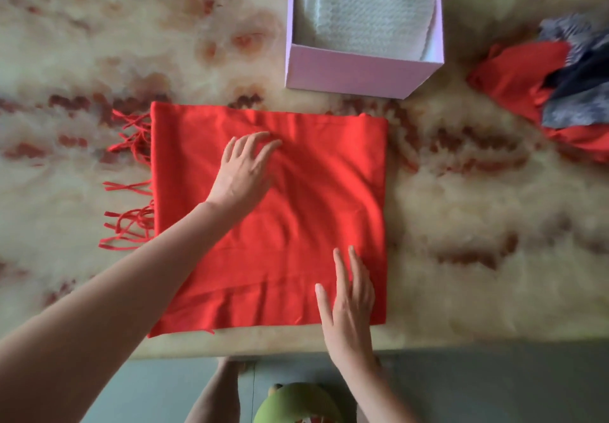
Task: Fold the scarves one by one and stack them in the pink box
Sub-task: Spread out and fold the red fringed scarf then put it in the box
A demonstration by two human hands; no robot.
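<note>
A red scarf (296,211) lies folded into a rough square on the marble table, its fringe (128,185) trailing off the left edge. My left hand (245,167) rests flat on the scarf's upper middle with fingers spread. My right hand (349,300) lies flat with straight fingers on the scarf's lower right corner. Behind the scarf stands the pink box (352,71), open at the top, with a pale grey-white knitted scarf (365,4) folded inside it.
A loose heap of scarves (560,93), red, grey-patterned and dark blue, lies at the right edge of the table (478,208). The table's front edge runs just below the red scarf. A green slipper (296,403) shows on the floor below.
</note>
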